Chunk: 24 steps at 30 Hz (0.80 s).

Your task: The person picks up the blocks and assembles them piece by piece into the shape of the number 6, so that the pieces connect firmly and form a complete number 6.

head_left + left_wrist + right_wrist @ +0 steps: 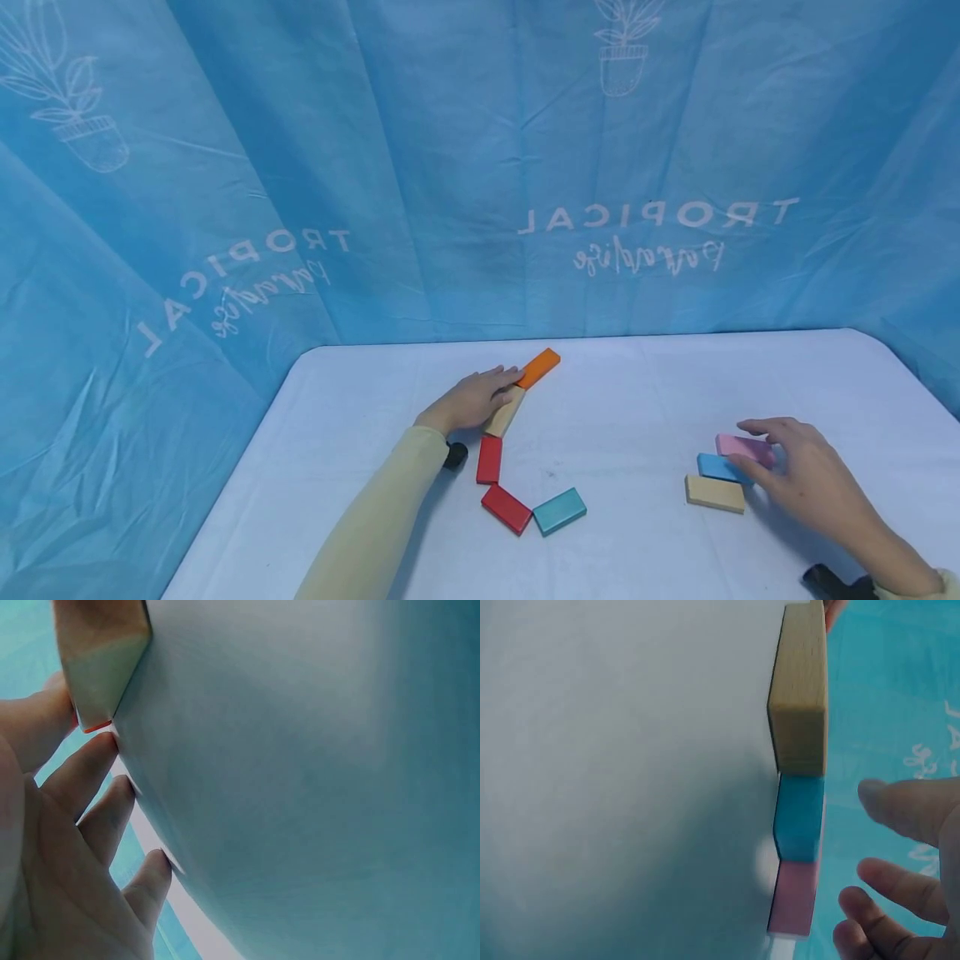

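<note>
My left hand (471, 400) lies by the far end of a curved row of flat blocks. Its fingertips reach the near end of the orange block (542, 367), and its thumb lies over the plain wooden block (507, 412). In the left wrist view the fingers (97, 776) are extended and spread beside a block end. At the right, my right hand (813, 471) hovers with thumb and fingers apart around a pink block (741, 447) and a blue block (716, 467). The right wrist view shows a gap between the thumb (907, 806) and these blocks.
Nearer along the curved row lie two red blocks (489, 460) and a teal block (560, 511). A second wooden block (715, 493) sits in front of the blue one. The white table (622, 417) ends at a blue printed curtain (465, 167) behind and to the left.
</note>
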Tool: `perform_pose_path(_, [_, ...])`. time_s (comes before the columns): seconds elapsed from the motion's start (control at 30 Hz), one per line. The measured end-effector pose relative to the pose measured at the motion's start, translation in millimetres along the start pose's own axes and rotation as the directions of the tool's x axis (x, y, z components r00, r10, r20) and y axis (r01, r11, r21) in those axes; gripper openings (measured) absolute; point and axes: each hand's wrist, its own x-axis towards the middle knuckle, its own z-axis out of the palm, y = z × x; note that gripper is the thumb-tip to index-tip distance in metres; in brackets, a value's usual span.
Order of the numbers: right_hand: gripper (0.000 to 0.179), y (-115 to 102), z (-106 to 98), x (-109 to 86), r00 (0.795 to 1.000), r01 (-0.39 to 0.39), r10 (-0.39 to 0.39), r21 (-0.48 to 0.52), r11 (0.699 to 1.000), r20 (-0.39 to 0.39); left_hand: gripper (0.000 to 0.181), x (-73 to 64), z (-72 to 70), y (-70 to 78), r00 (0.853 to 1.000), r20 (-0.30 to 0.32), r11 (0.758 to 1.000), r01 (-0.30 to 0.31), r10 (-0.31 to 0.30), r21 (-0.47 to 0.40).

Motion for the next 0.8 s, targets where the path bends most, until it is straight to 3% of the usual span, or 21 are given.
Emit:
perform_pose_path(0.37, [0.036,10.3,1.2,2.7,1.0,0.014,-0.013,-0.045,0.999,0.018,0.052,1.6,1.6,-1.5,1.0,0.0,1.0,0.003,-0.003,0.004])
perform_pose_path(0.8, [0.039,13.2,0.8,12.5,0.999,-0.004,0.006,-0.071,0.997,0.037,0.053,0.8,1.5,-0.7,1.0,-0.006,1.0,0.002,-0.002,0.006])
